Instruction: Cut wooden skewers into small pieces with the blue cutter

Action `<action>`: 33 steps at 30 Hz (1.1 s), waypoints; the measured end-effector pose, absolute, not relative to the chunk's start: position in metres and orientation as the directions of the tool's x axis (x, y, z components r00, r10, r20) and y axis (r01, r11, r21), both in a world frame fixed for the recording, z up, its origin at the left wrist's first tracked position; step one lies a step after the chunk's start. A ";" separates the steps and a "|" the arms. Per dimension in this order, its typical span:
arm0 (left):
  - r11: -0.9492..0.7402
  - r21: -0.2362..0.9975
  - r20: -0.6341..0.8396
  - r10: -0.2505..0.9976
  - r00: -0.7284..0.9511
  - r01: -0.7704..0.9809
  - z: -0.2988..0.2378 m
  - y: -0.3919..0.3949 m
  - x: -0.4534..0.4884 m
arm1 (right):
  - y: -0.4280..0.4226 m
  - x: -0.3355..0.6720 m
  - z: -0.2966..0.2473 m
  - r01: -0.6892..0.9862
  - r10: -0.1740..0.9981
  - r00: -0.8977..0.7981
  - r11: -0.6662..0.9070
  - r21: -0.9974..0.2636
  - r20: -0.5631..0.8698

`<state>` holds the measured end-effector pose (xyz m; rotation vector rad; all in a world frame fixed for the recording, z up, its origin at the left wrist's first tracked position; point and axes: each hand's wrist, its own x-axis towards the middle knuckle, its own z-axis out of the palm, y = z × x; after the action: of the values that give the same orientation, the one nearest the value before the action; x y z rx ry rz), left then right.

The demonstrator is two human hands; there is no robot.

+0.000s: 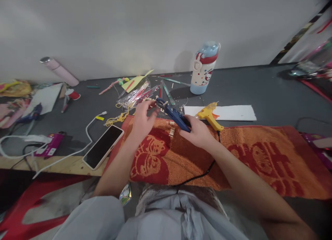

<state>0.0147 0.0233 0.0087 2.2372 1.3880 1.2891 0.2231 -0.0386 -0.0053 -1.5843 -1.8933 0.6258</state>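
My right hand (198, 131) is wrapped round the lower end of a long, dark blue plier-like tool (174, 116). The tool slants up and left over the orange towel's far edge. By its head is my left hand (144, 117), fingers curled in and thumb close to the tip. Whatever those fingers hold is too small to make out. Several small pale wooden pieces (171, 132) lie on the orange and red towel (192, 157) below the tool. To the right of my right hand rests a yellow glue gun (209, 116) on a white strip (238, 112).
A white and blue bottle (204, 68) stands upright behind the glue gun. Plastic packets (136, 94) and yellow cord (118, 118) lie beyond my left hand. Left of the towel are a phone (103, 146) and a white cable (89, 129). A black cord (199, 175) crosses the towel.
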 end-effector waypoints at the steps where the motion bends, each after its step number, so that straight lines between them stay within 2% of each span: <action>1: -0.533 0.609 0.529 0.825 0.200 0.587 0.006 0.028 0.012 | -0.039 0.224 -0.006 0.699 0.978 -0.147 0.207 -0.684 0.145; 5: -0.512 0.771 0.386 0.849 0.361 0.378 0.000 0.038 0.006 | -0.040 0.226 -0.007 0.680 0.961 -0.230 0.274 -0.680 0.157; 8: -0.470 0.834 0.346 0.853 0.390 0.289 0.002 0.037 0.007 | -0.041 0.228 -0.003 0.677 0.952 -0.276 0.292 -0.675 0.134; 14: -0.443 0.861 0.327 0.859 0.394 0.249 0.009 0.031 0.010 | -0.039 0.232 0.006 0.653 0.931 -0.365 0.274 -0.707 0.024; 20: -0.437 0.870 0.324 0.855 0.405 0.228 0.008 0.033 0.009 | -0.037 0.233 0.005 0.631 0.920 -0.391 0.286 -0.721 0.023; 22: -0.427 0.871 0.316 0.865 0.389 0.244 0.007 0.033 0.009 | -0.038 0.232 0.003 0.640 0.931 -0.360 0.296 -0.709 0.064; 25: -0.406 0.834 0.298 0.901 0.315 0.372 0.006 0.029 0.013 | -0.039 0.229 0.001 0.661 0.953 -0.276 0.280 -0.696 0.122; 30: -0.492 0.634 0.517 0.844 0.147 0.596 0.003 0.017 0.023 | -0.040 0.225 -0.002 0.685 0.974 -0.193 0.219 -0.694 0.116; 33: -0.494 0.595 0.539 0.830 0.140 0.634 0.002 0.013 0.025 | -0.041 0.222 -0.006 0.708 0.972 -0.171 0.233 -0.667 0.159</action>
<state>0.0255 0.0135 0.0020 2.1907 1.4385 1.2770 0.2220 -0.0412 -0.0060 -1.5352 -1.9487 0.6110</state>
